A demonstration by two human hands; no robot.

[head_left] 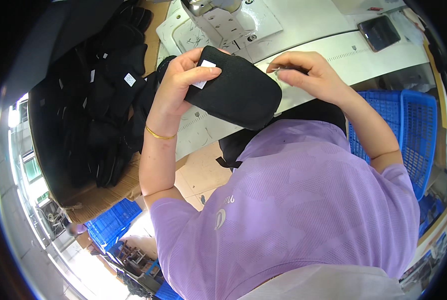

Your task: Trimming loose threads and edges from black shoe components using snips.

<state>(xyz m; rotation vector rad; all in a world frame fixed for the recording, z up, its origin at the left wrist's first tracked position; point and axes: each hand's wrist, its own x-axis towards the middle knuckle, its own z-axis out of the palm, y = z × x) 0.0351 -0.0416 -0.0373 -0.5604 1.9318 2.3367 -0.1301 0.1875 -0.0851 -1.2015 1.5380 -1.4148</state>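
A heap of black fabric pieces [101,95] fills the cardboard box [108,192] at left; a blue plastic crate [413,130] stands at right; a phone [378,32] lies on the white surface [333,55]; the left hand [181,85] is clamped on a black padded pouch [236,90] held above the surface's edge, thumb on its white label [203,72], long axis running upper left to lower right; the right hand [308,72] pinches together on a small dark tool [288,69] just beside it.

White worktable [333,55], blue crate [413,125], cardboard box [103,195], tiled floor [203,175].

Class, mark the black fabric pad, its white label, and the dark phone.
black fabric pad [243,95], head view, middle of its face
white label [204,72], head view, its centre
dark phone [378,32], head view, screen middle
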